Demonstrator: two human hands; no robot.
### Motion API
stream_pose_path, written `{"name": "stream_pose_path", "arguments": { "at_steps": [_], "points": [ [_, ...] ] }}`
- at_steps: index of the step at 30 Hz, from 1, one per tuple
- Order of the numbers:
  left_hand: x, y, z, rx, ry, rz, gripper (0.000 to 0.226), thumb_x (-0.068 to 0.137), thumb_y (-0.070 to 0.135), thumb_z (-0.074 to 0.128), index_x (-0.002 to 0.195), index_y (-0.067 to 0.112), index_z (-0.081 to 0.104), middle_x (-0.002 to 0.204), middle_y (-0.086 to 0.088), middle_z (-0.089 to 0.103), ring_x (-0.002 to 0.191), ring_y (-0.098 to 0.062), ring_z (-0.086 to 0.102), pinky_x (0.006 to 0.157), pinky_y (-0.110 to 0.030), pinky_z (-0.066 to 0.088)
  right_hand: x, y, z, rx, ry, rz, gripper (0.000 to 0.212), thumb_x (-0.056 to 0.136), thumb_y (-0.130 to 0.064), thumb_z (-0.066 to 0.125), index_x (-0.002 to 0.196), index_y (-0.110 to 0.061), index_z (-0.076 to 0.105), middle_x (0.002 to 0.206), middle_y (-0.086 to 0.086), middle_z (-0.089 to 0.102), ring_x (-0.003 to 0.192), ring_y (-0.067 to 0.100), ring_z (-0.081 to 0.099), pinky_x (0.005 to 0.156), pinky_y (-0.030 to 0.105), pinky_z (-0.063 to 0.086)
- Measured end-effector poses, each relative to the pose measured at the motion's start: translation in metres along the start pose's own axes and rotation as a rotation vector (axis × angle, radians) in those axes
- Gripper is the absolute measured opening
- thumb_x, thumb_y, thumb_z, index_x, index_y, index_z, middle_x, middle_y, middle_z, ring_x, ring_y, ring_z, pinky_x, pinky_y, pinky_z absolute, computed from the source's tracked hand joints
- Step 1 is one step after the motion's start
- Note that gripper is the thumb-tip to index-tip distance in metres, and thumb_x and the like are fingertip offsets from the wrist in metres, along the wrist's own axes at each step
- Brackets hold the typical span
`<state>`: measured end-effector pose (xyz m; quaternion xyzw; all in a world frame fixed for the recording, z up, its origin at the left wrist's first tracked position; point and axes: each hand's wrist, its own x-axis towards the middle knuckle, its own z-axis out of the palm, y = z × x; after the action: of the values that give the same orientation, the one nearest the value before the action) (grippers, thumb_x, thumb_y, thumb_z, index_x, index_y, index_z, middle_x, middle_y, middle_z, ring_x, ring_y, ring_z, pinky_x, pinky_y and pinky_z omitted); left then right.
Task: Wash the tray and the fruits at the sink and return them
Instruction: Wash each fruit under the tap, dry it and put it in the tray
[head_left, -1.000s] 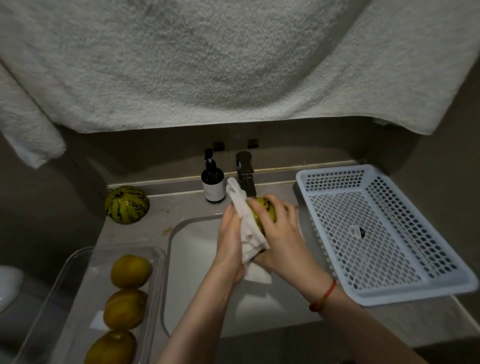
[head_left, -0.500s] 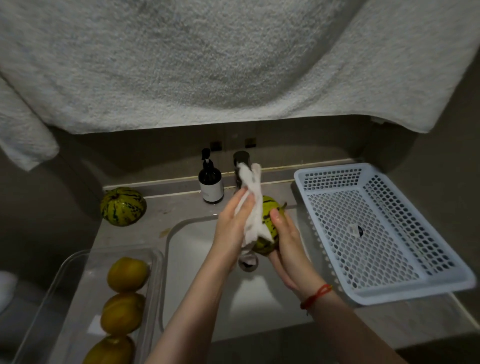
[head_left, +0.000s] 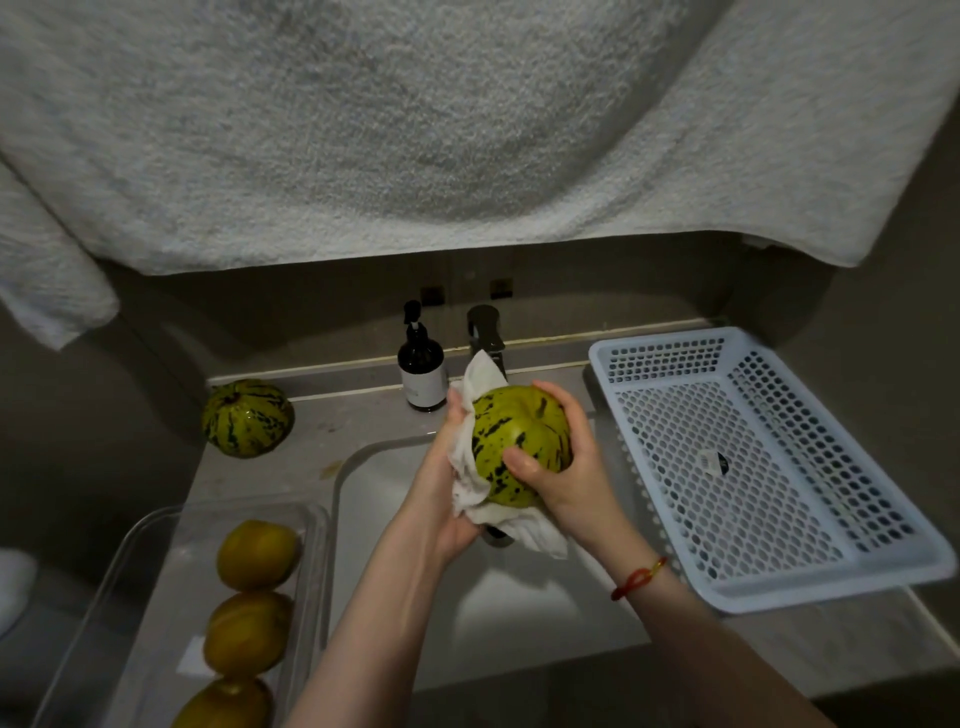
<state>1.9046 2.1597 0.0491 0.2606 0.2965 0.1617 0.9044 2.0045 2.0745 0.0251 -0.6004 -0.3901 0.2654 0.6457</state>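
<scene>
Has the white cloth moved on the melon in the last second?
Yes. The white cloth now sits lower left of the green speckled melon, its top down beside the tap.

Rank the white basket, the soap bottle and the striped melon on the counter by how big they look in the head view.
1. White basket, by far the largest.
2. Striped melon on the counter.
3. Soap bottle, taller but much slimmer than the melon; these two stand at a similar distance, so the order looks fair.

Light: dim, greyish
Wall (head_left: 883, 260): plain, dull beige
Overhead: white towel (head_left: 415, 130) (hanging low, thick terry)
Counter (head_left: 291, 457): pale stone
</scene>
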Motion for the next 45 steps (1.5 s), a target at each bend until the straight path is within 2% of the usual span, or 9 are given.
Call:
{"name": "stream_pose_path", "arguments": {
  "at_steps": [5,10,14,18,22,26,32,39,45],
  "points": [
    [0.003,-0.012,-0.009,-0.102,-0.030,0.018,0.053,0.072,0.042,0.064,0.108,0.003,0.068,0.106,-0.023,0.068,0.091,-0.034,0.069,0.070,-0.045,0.058,0.007,-0.006,-0.004,-0.180,-0.135,-0.011,0.071,0.059,-0.054,0.075,0.121,-0.050,0.041,0.123,-0.008,0.055,0.112,0.008,0.056,0.091,0.029,0.051],
    [0.006,-0.027,-0.002,-0.068,0.131,0.164,0.051,0.086,0.048,0.052,0.107,0.006,0.070,0.104,-0.021,0.070,0.092,-0.032,0.069,0.072,-0.041,0.058,0.000,-0.004,0.007,-0.072,0.020,0.053,0.059,0.065,-0.056,0.073,0.116,-0.044,0.047,0.117,-0.010,0.058,0.106,-0.001,0.057,0.086,0.016,0.049],
    [0.012,-0.030,-0.002,0.361,0.453,0.434,0.045,0.096,0.048,0.037,0.104,0.012,0.064,0.101,-0.015,0.069,0.094,-0.027,0.066,0.084,-0.039,0.055,-0.011,0.004,0.021,0.094,0.234,0.217,0.037,0.085,-0.048,0.056,0.117,-0.033,0.048,0.104,-0.013,0.059,0.092,-0.003,0.060,0.067,0.008,0.049],
    [0.015,-0.027,-0.011,0.705,0.333,0.611,0.071,0.080,0.065,0.033,0.106,0.007,0.064,0.090,-0.006,0.069,0.083,-0.014,0.064,0.062,-0.014,0.050,-0.020,0.009,0.028,0.346,0.265,0.447,0.041,0.092,-0.047,0.048,0.123,-0.021,0.053,0.106,0.002,0.068,0.092,0.015,0.067,0.060,0.020,0.055],
    [0.015,-0.022,-0.016,0.114,0.158,0.196,0.083,0.074,0.080,0.016,0.093,0.018,0.067,0.082,-0.011,0.074,0.076,-0.023,0.072,0.062,-0.033,0.056,-0.014,0.000,0.015,-0.156,0.193,0.150,0.046,0.077,-0.040,0.072,0.119,-0.033,0.052,0.117,-0.008,0.057,0.108,0.008,0.055,0.080,0.014,0.047],
    [0.016,-0.016,-0.024,0.025,0.155,-0.041,0.068,0.094,0.061,0.029,0.096,0.009,0.072,0.086,-0.020,0.072,0.074,-0.033,0.071,0.061,-0.040,0.057,-0.012,-0.004,0.000,-0.692,-0.175,-0.315,0.072,0.066,-0.045,0.075,0.130,-0.022,0.051,0.133,0.001,0.046,0.122,0.018,0.045,0.101,0.033,0.040],
    [0.009,-0.016,-0.030,0.014,0.089,-0.168,0.051,0.091,0.039,0.042,0.079,0.004,0.077,0.084,-0.022,0.070,0.073,-0.035,0.070,0.066,-0.043,0.059,-0.010,0.002,-0.010,-0.932,-0.368,-0.767,0.070,0.073,-0.051,0.068,0.131,-0.016,0.051,0.133,0.011,0.051,0.125,0.030,0.045,0.108,0.038,0.034],
    [0.004,-0.021,-0.018,-0.143,-0.008,0.020,0.044,0.066,0.040,0.057,0.074,0.001,0.077,0.084,-0.023,0.071,0.072,-0.036,0.071,0.061,-0.046,0.058,-0.013,-0.001,0.011,0.008,0.040,-0.008,0.055,0.060,-0.053,0.069,0.111,-0.044,0.053,0.117,-0.009,0.058,0.103,-0.002,0.058,0.076,0.012,0.050],
    [0.012,-0.012,-0.005,-0.028,0.197,0.138,0.056,0.096,0.049,0.030,0.096,0.008,0.067,0.078,-0.018,0.072,0.067,-0.029,0.071,0.054,-0.035,0.056,-0.010,0.006,0.012,0.013,0.002,0.131,0.051,0.075,-0.056,0.054,0.121,-0.040,0.040,0.125,0.000,0.052,0.115,0.012,0.053,0.090,0.025,0.050]
  ]
}}
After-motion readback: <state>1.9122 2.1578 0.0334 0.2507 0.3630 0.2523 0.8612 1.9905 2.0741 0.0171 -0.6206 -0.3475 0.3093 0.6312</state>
